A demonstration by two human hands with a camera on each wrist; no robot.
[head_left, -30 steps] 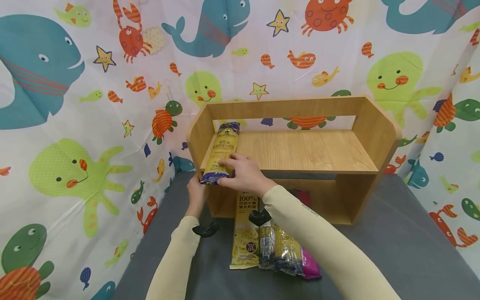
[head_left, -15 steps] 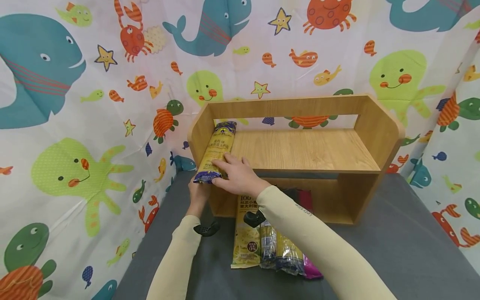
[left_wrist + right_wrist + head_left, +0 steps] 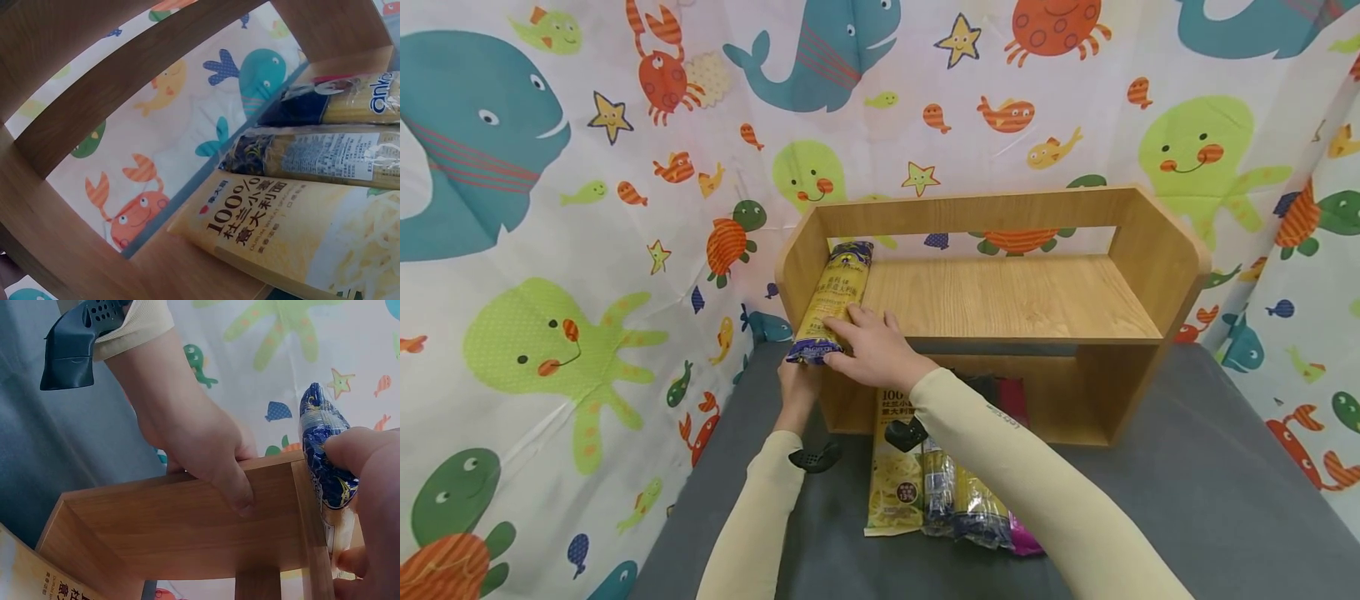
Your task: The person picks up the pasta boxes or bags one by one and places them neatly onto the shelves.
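Observation:
A yellow pasta packet with dark blue ends (image 3: 835, 292) lies at the far left of the wooden shelf unit's upper board (image 3: 1000, 292), its near end over the front edge. My right hand (image 3: 880, 350) rests fingers and thumb on its near part; in the right wrist view the thumb presses the blue end (image 3: 328, 469). My left hand (image 3: 799, 392) grips the unit's left side panel (image 3: 206, 519) below the packet, thumb inside and fingers outside. Standing partly inside the lower compartment are a wide yellow pasta packet (image 3: 262, 231) and clear-wrapped pasta packets (image 3: 312, 153).
A magenta packet (image 3: 1024, 537) lies at the right of the lower group, partly behind my right sleeve. The unit stands on a dark grey table (image 3: 1187, 500). A curtain printed with sea animals (image 3: 647, 208) hangs close behind and at the left.
My right hand and the pasta packet on the upper board have shifted left, the near end closer to the side panel. My left hand stays near the panel. Little differs over the last half second.

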